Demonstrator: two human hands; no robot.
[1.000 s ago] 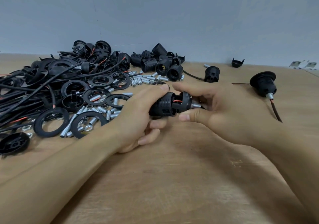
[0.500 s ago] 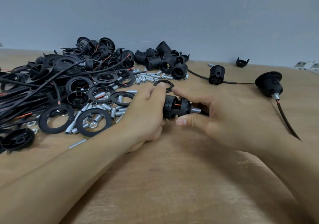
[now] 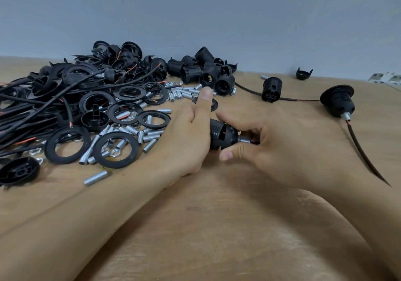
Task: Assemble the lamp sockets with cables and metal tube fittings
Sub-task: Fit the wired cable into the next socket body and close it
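Note:
A black lamp socket [image 3: 222, 134] lies sideways between my hands, just above the wooden table [image 3: 217, 226]. A short metal tube fitting [image 3: 244, 138] sticks out of its right end, with a bit of red wire showing. My left hand [image 3: 186, 137] wraps round the socket's left part and hides it; the thumb points up. My right hand [image 3: 271, 144] holds the socket's cap end and the tube between thumb and fingers.
Left of my hands lies a heap of black cables [image 3: 32, 107], black rings [image 3: 116, 149], metal tubes [image 3: 149, 138] and nuts. Loose socket bodies [image 3: 201, 72] sit at the back. An assembled socket with cable [image 3: 338, 103] and another socket [image 3: 271, 89] lie at the right.
My left hand has slid further over the socket, covering more of it, and its thumb has lifted. The right hand keeps its hold on the cap end.

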